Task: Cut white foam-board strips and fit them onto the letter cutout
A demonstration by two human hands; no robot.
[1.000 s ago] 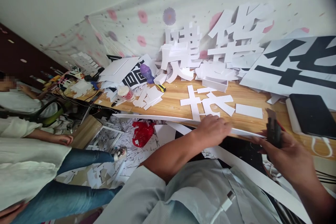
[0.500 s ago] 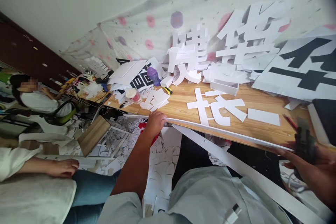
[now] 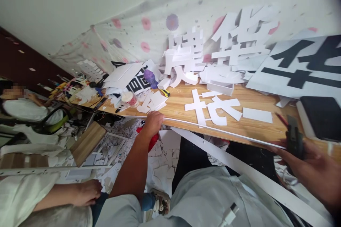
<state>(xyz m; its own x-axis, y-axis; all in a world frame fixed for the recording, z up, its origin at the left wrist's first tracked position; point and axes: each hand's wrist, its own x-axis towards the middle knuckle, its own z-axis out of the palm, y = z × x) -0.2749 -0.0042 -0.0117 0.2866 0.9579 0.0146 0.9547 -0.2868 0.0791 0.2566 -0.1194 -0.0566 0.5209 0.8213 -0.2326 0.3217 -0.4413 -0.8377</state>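
Observation:
A long, narrow white strip [image 3: 202,126] runs along the front edge of the wooden table. My left hand [image 3: 153,122] is closed on it, fingers over the top, left of the middle. At the strip's right end is my right hand [image 3: 306,158], with the fingertips at the strip and a dark hand tool [image 3: 294,138] in the grip; its exact kind is unclear. Just beyond the strip lie a white cut-out character [image 3: 198,108] and a white rectangular piece [image 3: 257,115]. A second, wider white strip [image 3: 213,149] slants below the table edge, past my lap.
White cut-out characters [image 3: 241,39] lean against the wall behind the table [image 3: 176,101]. A yellow-black cutter [image 3: 165,93], purple bottle [image 3: 150,79] and cup [image 3: 129,99] stand or lie leftward. A black box-like object [image 3: 321,117] is at right. Another person's hand [image 3: 89,192] rests nearby.
The view has shifted, so the table things sit slightly further left. Both hands keep hold at the strip. The neighbouring person's hand appears lower and further right, and a shoe now shows.

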